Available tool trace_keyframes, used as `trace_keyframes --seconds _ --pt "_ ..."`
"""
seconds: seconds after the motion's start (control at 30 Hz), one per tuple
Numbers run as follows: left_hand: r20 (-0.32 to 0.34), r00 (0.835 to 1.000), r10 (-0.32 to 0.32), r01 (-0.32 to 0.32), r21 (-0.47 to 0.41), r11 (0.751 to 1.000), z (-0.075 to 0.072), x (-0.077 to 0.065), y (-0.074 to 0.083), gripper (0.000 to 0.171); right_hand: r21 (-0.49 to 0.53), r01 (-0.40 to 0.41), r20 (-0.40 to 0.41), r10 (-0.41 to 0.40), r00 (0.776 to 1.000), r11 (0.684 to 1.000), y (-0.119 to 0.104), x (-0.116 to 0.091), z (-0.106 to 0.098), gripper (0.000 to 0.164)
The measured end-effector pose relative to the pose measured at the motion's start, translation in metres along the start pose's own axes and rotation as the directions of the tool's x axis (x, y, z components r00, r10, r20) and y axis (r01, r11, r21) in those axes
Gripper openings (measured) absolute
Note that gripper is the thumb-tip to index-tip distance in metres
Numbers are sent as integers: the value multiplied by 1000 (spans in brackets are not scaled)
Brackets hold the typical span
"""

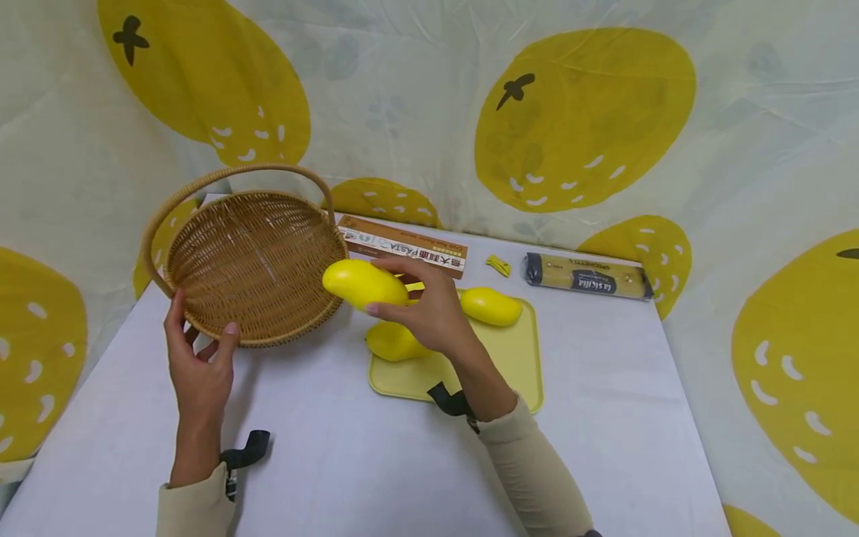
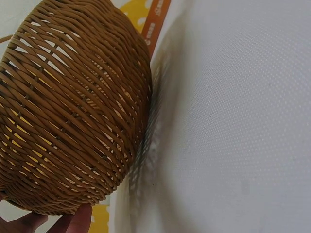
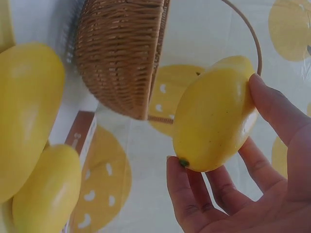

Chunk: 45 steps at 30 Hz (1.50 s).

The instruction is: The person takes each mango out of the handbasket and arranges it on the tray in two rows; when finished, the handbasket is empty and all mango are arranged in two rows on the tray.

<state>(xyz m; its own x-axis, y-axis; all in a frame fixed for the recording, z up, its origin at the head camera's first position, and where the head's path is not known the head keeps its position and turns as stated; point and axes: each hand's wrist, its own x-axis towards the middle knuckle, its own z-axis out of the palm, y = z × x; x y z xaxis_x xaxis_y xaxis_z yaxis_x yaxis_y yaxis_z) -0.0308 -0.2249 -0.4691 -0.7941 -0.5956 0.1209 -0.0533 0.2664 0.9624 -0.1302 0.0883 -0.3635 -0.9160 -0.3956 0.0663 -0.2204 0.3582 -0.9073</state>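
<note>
An oval wicker basket (image 1: pixel 251 261) with an arched handle tilts toward the head camera on the left of the table, nothing inside it. My left hand (image 1: pixel 201 373) grips its near-left rim; the fingertips (image 2: pixel 80 219) show at the basket's lower edge in the left wrist view. My right hand (image 1: pixel 432 309) holds a yellow mango (image 1: pixel 359 283) in the air, right of the basket and above the tray. Thumb and fingers pinch that mango (image 3: pixel 214 116) in the right wrist view. Two more mangoes (image 1: pixel 492 306) show on the yellow tray (image 1: pixel 520 358), with another yellow patch behind my right hand.
Behind the tray lies a long pasta box (image 1: pixel 403 245), partly behind the basket. A small yellow packet (image 1: pixel 498 265) and a spaghetti pack (image 1: pixel 588 276) lie to its right. A fruit-print curtain (image 1: pixel 416 89) hangs around the white-covered table (image 1: pixel 349 462).
</note>
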Motion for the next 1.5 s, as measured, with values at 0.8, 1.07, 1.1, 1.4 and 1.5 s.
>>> trace_keyframes --seconds 0.8,1.07,1.1,1.4,1.5 --pt "12 1000 -12 11 8 1000 -1 3 3 79 -24 -183 -140 178 974 983 48 -41 -48 57" --pt "12 999 -46 46 1 999 1 5 7 77 -47 -266 -151 256 955 963 61 -55 -58 55" --pt "12 999 -51 51 0 999 1 5 7 77 -51 -267 -152 257 954 962 63 -56 -59 56" --pt "10 999 -46 46 -6 999 0 8 7 75 -83 -335 -163 319 934 939 81 -72 -73 58" --pt "12 999 -52 52 5 999 0 9 7 75 -95 -344 -167 325 931 934 87 -77 -78 60"
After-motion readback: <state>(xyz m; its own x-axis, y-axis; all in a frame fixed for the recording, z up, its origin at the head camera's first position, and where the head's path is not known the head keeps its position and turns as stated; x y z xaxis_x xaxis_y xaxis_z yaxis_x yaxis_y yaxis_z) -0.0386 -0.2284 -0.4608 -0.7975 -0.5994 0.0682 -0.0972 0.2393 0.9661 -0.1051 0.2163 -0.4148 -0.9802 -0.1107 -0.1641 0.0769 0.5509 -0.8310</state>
